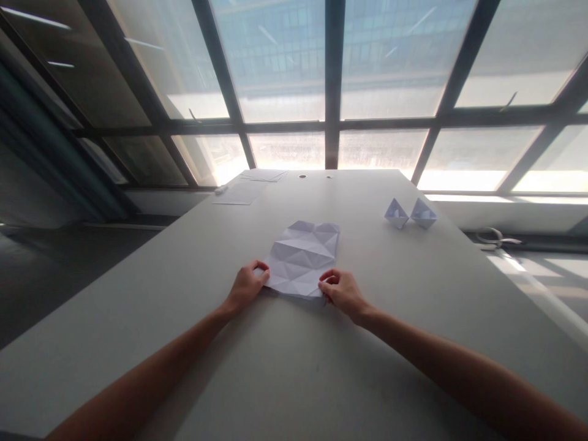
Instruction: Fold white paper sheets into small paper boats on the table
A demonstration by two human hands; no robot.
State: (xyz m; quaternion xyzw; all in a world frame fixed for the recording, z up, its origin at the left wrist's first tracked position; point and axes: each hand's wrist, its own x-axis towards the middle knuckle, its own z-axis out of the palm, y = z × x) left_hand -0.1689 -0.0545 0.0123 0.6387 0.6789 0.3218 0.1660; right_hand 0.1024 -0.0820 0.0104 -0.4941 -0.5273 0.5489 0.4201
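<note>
A creased sheet of white paper [301, 260] lies in front of me, its surface marked with a pattern of diagonal and crosswise folds. My left hand [248, 283] pinches its near left edge between thumb and fingers. At the near right corner, my right hand [340, 292] grips the paper in the same way. The near edge looks slightly raised and the far part rises in uneven ridges. Some of my right fingertips are hidden from view.
Two folded paper boats [396, 214] stand side by side at the right on the white table [294, 367]. Flat paper sheets [236, 194] lie at the far left, beside a small crumpled white thing [221, 190]. Large windows rise behind the table's far edge.
</note>
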